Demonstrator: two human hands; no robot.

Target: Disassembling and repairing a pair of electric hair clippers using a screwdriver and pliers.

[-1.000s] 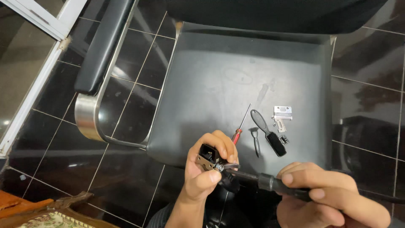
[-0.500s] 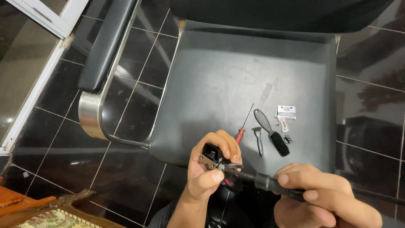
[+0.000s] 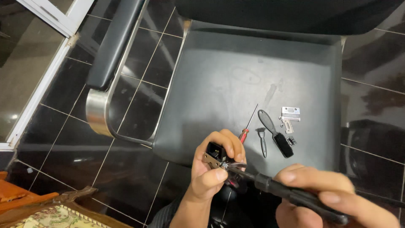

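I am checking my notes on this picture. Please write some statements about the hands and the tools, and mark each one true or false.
1. The left hand holds a small black and metal part. True.
2. The right hand is empty. False: it grips a black-handled tool whose tip meets the part.
3. A red-handled screwdriver lies on the chair seat. True.
4. The small black brush lies on the tiled floor. False: it lies on the seat, beside small metal plates.
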